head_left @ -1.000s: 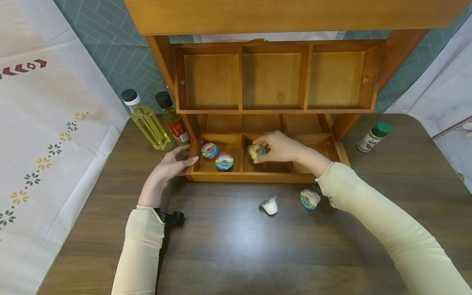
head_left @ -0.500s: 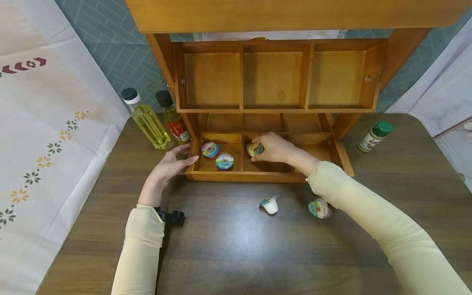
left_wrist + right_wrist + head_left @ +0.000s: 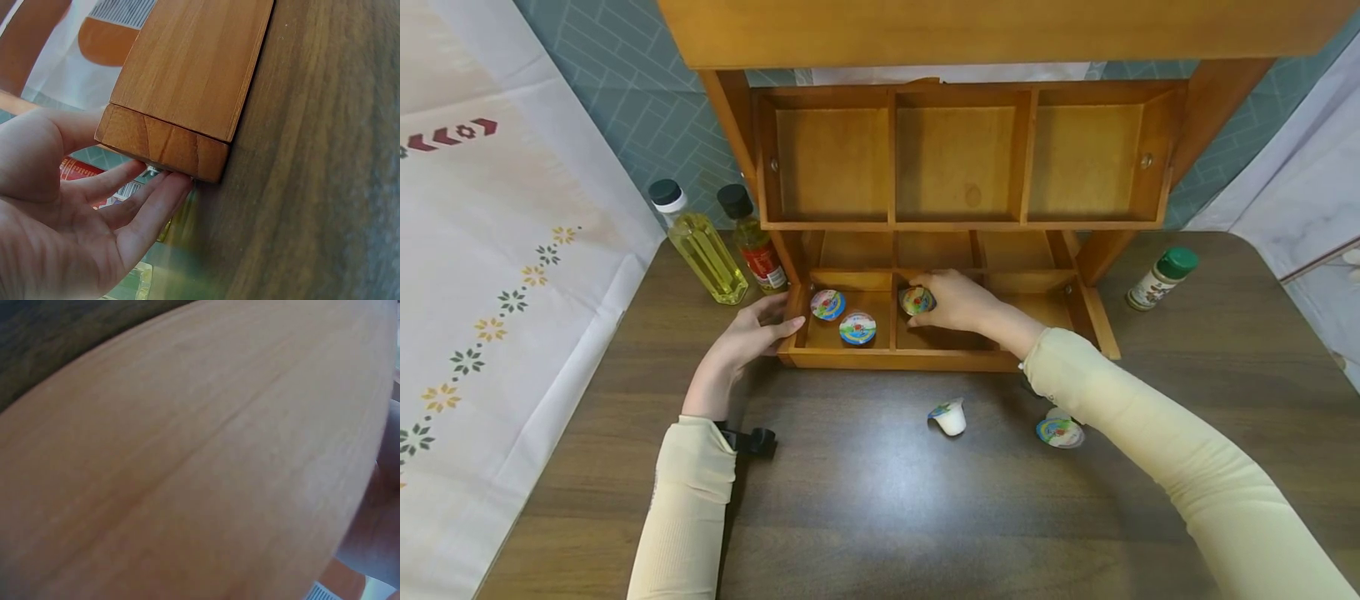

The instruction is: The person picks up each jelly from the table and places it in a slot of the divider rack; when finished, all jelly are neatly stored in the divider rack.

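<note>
My right hand [image 3: 961,302] pinches a jelly cup [image 3: 917,300] with a yellow-green printed lid, low in the middle compartment of the wooden rack's front tray [image 3: 880,360]. Two blue-rimmed jelly cups, one behind [image 3: 827,305] and one in front [image 3: 857,328], sit in the left compartment. My left hand [image 3: 747,337] holds the tray's left end, thumb over the rim and fingers against the outer side. In the left wrist view those fingers [image 3: 147,215] touch the end face. Blurred wood fills most of the right wrist view, where the pinched cup is hidden.
A white jelly cup [image 3: 950,417] lies on its side before the tray. Another cup [image 3: 1061,432] is partly under my right sleeve. Two oil bottles, one tall [image 3: 706,254] and one red-labelled [image 3: 760,254], stand left; a green-capped spice jar [image 3: 1161,279] stands right. An upper tray [image 3: 962,226] overhangs.
My right hand has shifted slightly left with its cup, toward the divider. The cup by my right sleeve has moved right and nearer to me. My left hand stays put.
</note>
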A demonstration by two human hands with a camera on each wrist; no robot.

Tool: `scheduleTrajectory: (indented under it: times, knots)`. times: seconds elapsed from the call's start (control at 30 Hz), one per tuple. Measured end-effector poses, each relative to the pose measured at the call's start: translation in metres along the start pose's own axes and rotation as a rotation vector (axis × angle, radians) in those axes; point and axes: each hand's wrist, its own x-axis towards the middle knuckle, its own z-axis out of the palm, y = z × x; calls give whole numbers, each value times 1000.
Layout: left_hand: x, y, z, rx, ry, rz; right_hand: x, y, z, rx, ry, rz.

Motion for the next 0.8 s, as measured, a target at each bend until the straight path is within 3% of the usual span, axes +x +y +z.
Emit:
scheduleTrajectory:
  times: [0.2, 0.5, 0.8]
  knots:
    - [0, 0, 1, 2, -2, 3, -11, 1, -5, -14, 18, -13]
    - [-2, 0, 1, 5, -1, 7, -36, 2, -12, 6, 104, -120]
    - [-2, 0, 1, 2, -1, 12, -72, -3, -15, 55, 91, -133]
